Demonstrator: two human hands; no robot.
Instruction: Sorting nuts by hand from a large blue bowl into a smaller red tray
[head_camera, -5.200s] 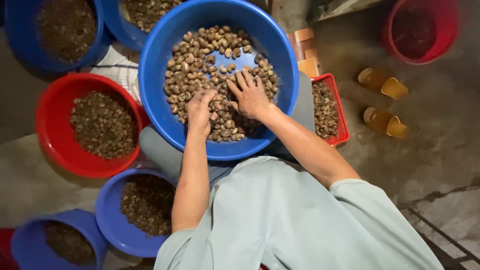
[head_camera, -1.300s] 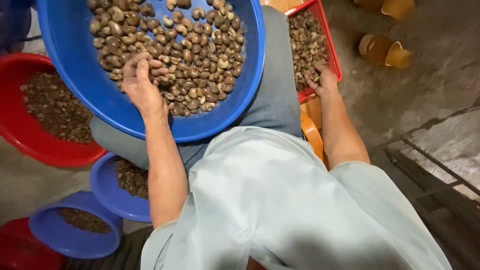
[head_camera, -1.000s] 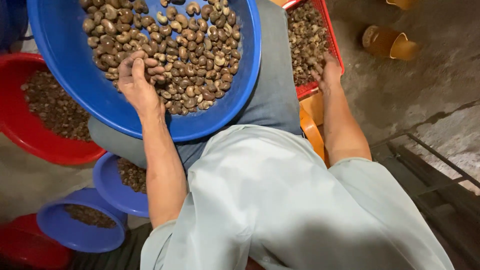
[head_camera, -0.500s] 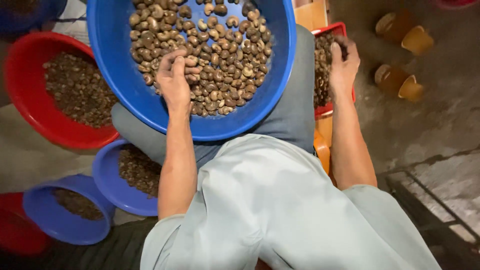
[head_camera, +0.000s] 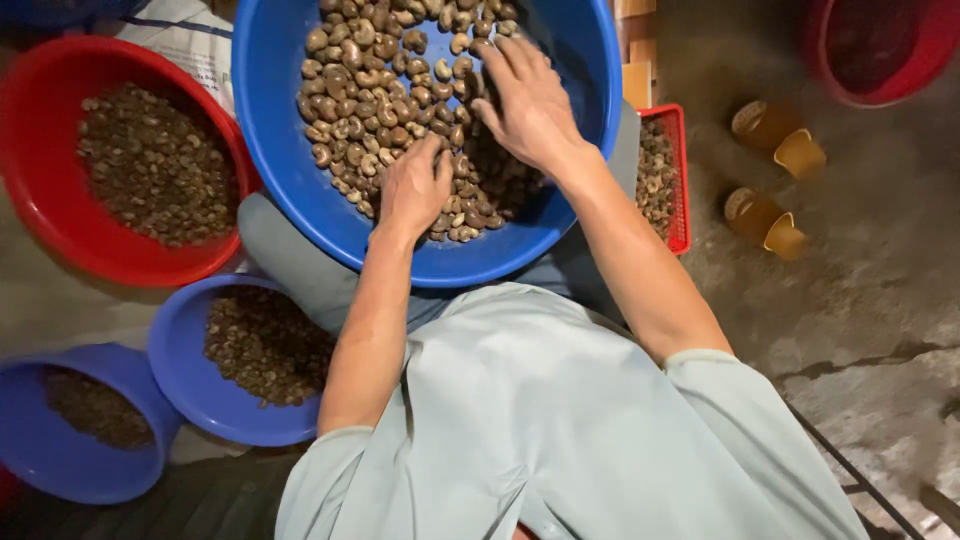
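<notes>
both palms lie spread on mixed-direction cashew nuts (head_camera: 380, 90): left hand (head_camera: 415, 190), right hand (head_camera: 527, 100), gripping nothing.

Red basin (head_camera: 60, 215) and two small blue basins (head_camera: 190, 395) crowd the left of the big blue basin (head_camera: 290, 190), a red basket (head_camera: 682, 180) flanks its right, and bare floor (head_camera: 880, 300) lies beyond.

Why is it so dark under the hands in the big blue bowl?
Head view: the right hand shades the nuts beneath it inside the big blue bowl; the left hand and lit nuts look sharp; frame corners go dim.
</notes>
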